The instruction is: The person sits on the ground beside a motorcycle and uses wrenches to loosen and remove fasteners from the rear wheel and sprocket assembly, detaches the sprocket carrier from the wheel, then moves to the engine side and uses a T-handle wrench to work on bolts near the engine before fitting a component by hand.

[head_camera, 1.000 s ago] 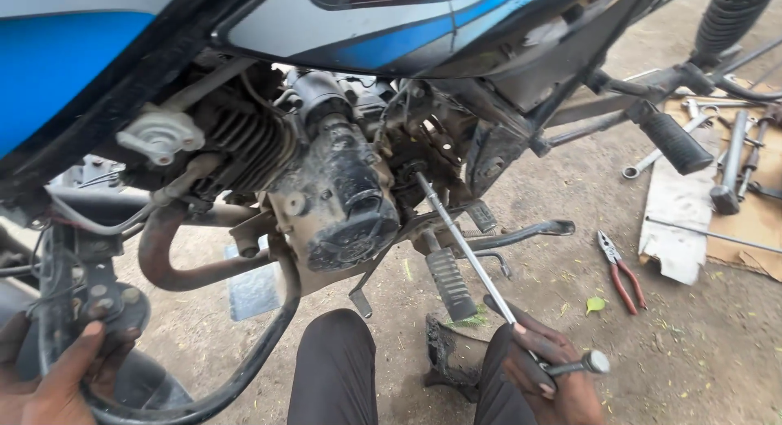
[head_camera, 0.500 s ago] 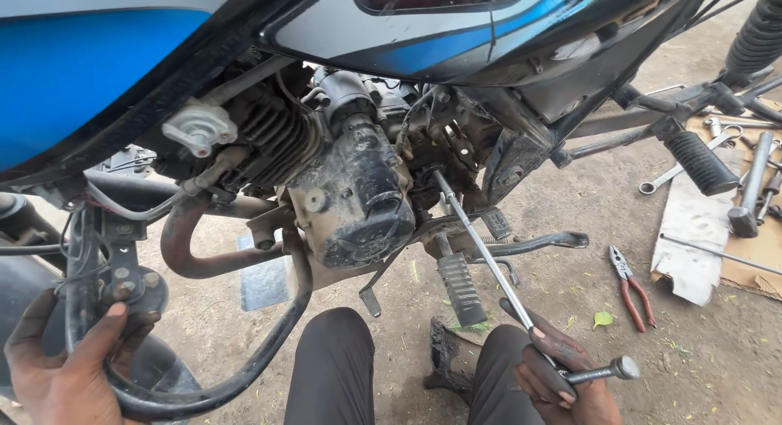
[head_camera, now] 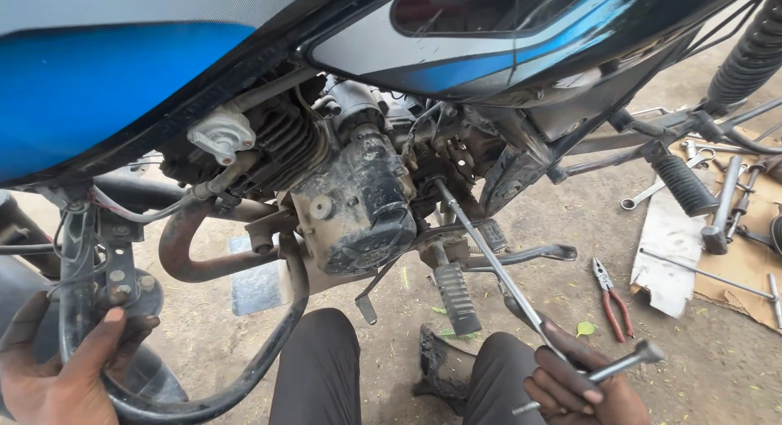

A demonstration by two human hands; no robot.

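A blue and black motorcycle fills the view, its grimy engine [head_camera: 358, 205] in the middle. My right hand [head_camera: 574, 388] at the bottom right grips the cross handle of a long T-handle wrench [head_camera: 489, 258]. The wrench's shaft runs up and left into the engine area behind the side cover. My left hand [head_camera: 61, 372] at the bottom left holds the curved black crash guard tube [head_camera: 77, 311] by the front frame. My knees in dark trousers [head_camera: 318, 368] show at the bottom centre.
Red-handled pliers [head_camera: 607, 299] lie on the dirt to the right. Cardboard [head_camera: 733, 270] at the right edge carries spanners and other T-handle tools. The rusty exhaust pipe [head_camera: 183, 254], a footpeg [head_camera: 456, 299] and the kick lever [head_camera: 521, 254] hang below the engine.
The view has shifted so the motorcycle sits slightly further right and lower. My right hand with the wrench has moved a little right; my left hand now grips the guard tube higher.
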